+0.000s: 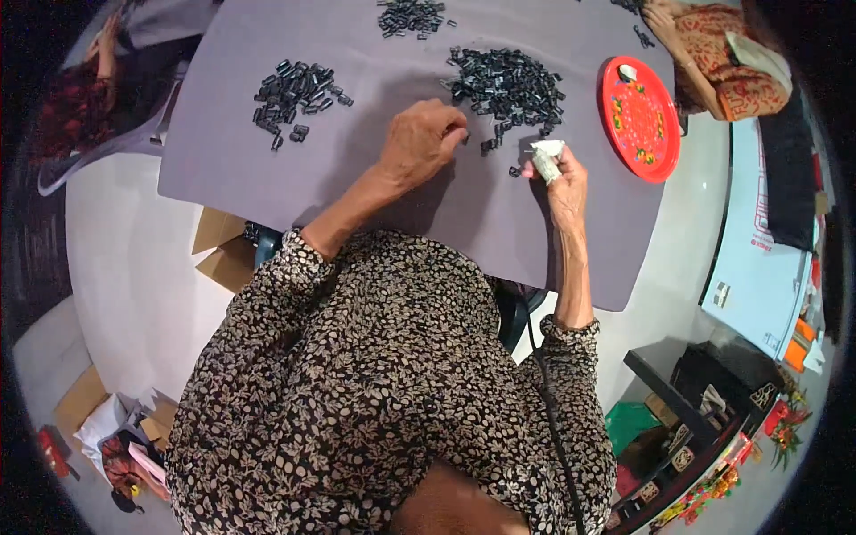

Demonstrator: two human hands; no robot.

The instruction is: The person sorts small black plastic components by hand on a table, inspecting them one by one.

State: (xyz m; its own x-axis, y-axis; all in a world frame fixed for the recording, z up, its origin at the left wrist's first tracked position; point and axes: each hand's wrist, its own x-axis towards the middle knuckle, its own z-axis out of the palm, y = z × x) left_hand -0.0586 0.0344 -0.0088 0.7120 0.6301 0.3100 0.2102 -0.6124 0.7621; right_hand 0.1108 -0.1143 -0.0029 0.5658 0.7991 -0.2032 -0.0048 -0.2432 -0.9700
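Note:
My left hand (pixel 424 143) is over the table, its fingers curled into a pinch. A dark speck shows at the fingertips, too small to make out. My right hand (pixel 567 189) grips a short white object (pixel 546 164) that looks wrapped in cloth or tape, with a pale flared end; its exact kind is unclear. Beside these fingers lies a small black plastic piece (pixel 515 171). Just beyond both hands spreads a large heap of black plastic pieces (pixel 506 85). Another pile of such pieces (pixel 299 94) lies to the left.
A grey-covered table (pixel 374 80) bears a further black pile (pixel 410 16) at the far side. On the right sits a red patterned tray (pixel 638 120) with a small white item on its rim. Another person's arm (pixel 700 80) rests at the far right. A cardboard box (pixel 223 250) stands below, left.

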